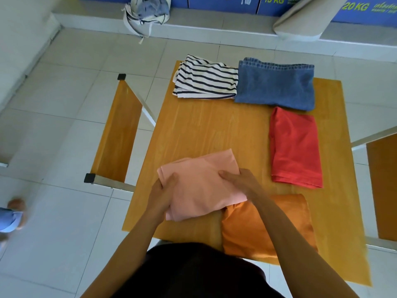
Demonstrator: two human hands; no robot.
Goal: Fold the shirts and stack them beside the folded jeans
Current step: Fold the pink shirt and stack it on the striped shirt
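Observation:
A folded pink shirt point(199, 186) lies at the near left of the wooden table point(210, 127). My left hand point(163, 192) grips its left edge and my right hand point(238, 179) grips its right edge. Its near corner overlaps a folded orange shirt point(277, 224) at the near edge, which my right forearm crosses. A folded red shirt point(295, 147) lies on the right side. Folded blue jeans point(276, 83) sit at the far right. Touching their left side is a folded striped black-and-white shirt point(205, 79).
Wooden benches stand to the left point(117, 130) and right point(382, 186) of the table. A cloth bag point(146, 12) rests on a ledge at the back, near blue boxes point(223, 3) and a beige cushion point(305, 20). White tiled floor surrounds everything.

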